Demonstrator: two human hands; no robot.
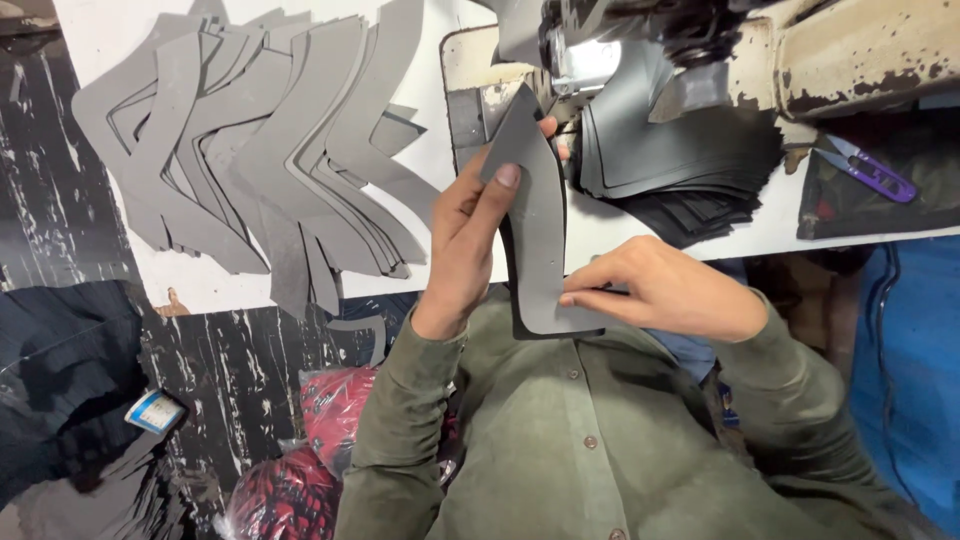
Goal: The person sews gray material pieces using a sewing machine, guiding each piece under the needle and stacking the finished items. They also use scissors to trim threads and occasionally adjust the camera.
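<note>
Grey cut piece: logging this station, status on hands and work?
Left hand pinching grey cut piece top. Right hand pinching its lower edge. Black stack beside it.

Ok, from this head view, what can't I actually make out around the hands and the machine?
- Sewing machine: upper part cut off by the top edge; the needle area is lost in glare.
- Dark piece under the grey cut piece: only a thin edge shows.
- Right hand: fingertips partly hidden by its own knuckles.
- Left hand: palm side unseen.
- Black stack: count unreadable.
</note>
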